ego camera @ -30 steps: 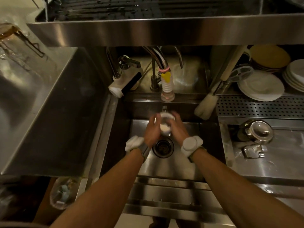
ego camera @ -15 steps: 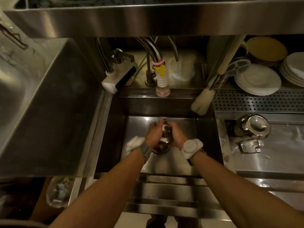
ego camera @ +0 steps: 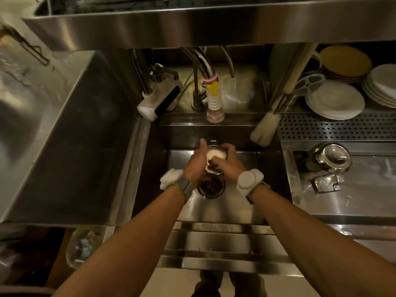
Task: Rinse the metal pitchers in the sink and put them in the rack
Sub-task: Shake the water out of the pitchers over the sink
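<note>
Pitcher (ego camera: 215, 156), milky inside, was low in the sink (ego camera: 235, 206), just above the drain (ego camera: 211, 187). My left hand (ego camera: 196, 166) wrapped its wall; my right hand (ego camera: 230, 165) curled over the rim. Advice: tip mouth drainward, rub all round.

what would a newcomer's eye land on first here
First the small metal pitcher, whitish inside, gripped by the left hand and right hand down in the sink, in front of the ribbed tap nozzle with its yellow tag. Next a second pitcher lying on its side on the counter to the right, and the white plates stacked behind it.
</note>
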Available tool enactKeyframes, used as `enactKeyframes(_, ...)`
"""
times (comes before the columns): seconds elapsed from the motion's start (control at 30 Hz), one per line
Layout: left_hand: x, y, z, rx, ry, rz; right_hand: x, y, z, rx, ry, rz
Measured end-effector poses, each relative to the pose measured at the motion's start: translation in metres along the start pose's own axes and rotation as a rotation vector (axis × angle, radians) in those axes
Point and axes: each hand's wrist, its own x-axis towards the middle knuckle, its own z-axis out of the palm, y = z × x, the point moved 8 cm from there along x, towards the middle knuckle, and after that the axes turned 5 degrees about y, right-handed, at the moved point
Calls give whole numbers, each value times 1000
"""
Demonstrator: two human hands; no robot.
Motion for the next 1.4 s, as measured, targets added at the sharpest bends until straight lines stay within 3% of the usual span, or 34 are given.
enactKeyframes(0.23,-22,-3,6,-96,-86,-54,-20,-3,-6,-286,-78,-109)
enactKeyframes(0.43,-49,15,7,106,-104,2,-30,-18,-27,-410,14,-182)
enactKeyframes(0.8,-83,39,19,299,30,170,-66,-40,-62,-393,58,-265)
enactKeyframes(1.4,-138,74,73,158,-256,17,-110,-94,-136,-481,-1,-432)
